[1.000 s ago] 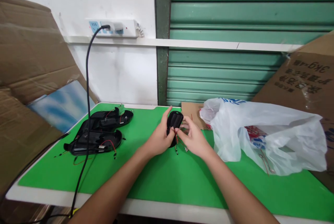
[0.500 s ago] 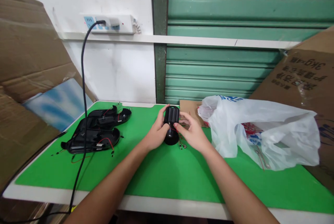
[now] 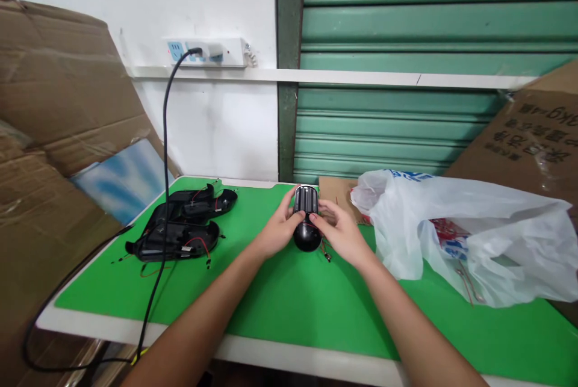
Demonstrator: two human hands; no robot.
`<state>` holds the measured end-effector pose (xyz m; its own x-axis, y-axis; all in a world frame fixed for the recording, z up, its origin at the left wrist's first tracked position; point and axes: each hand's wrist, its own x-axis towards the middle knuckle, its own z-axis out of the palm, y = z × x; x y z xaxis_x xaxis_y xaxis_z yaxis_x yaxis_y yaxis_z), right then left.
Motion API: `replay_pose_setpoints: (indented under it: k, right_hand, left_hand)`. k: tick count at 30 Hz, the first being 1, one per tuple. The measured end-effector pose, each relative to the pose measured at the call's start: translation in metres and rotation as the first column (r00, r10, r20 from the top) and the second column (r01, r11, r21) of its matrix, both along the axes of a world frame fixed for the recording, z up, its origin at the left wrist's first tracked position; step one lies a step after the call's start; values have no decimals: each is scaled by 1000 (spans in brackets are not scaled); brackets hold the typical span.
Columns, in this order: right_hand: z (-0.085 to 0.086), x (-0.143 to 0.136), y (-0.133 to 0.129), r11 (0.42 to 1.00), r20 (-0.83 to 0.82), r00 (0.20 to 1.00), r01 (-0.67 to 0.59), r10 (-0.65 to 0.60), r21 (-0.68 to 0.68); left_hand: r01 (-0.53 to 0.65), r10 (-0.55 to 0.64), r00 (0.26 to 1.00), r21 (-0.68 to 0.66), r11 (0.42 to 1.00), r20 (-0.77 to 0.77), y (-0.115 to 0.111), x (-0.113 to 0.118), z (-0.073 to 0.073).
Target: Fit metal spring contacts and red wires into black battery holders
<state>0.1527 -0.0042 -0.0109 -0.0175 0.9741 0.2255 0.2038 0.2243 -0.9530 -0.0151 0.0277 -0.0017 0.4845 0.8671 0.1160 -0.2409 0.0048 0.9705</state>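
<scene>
A glossy black plastic part (image 3: 307,235) with a rounded lower end and a ribbed upper end is held over the middle of the green mat (image 3: 266,309). My left hand (image 3: 280,227) grips its left side, thumb on the narrow middle. On the right side my right hand (image 3: 338,230) grips it too, with its thumb near the other thumb. Thin wires with small metal ends (image 3: 326,253) hang at the part's lower right. Several similar black parts (image 3: 180,224) with red wires lie together on the left of the mat.
A black cable (image 3: 165,134) drops from a power strip (image 3: 208,52) across the table's left side. At the right lies a white plastic bag (image 3: 406,224) with packets and wires. Cardboard stands at both sides; a small cardboard piece (image 3: 336,191) lies behind my right hand.
The view has shifted, so the scene sits farther right. Both hands still hold the black part, whose upper end now appears tilted, and both thumbs lie closer together at its middle.
</scene>
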Motion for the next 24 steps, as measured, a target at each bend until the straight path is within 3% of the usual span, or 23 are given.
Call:
replay_pose_setpoints:
  k: [11, 17, 21, 24]
  right_hand:
    - [-3, 0, 1, 1000, 34, 999, 18, -18, 6]
    - [-5, 0, 2, 999, 92, 995, 45, -45, -1]
    - [-3, 0, 1, 987, 148, 977, 144, -153, 73]
    - [1, 0, -1, 982, 169, 973, 139, -160, 129]
  left_hand:
    - [-76, 78, 996, -47, 996, 45, 12, 2, -16]
    - [-105, 106, 994, -111, 988, 5, 6, 4, -7]
    - [-162, 156, 986, -108, 981, -58, 6, 2, -4]
    - [-187, 181, 981, -87, 978, -73, 8, 2, -7]
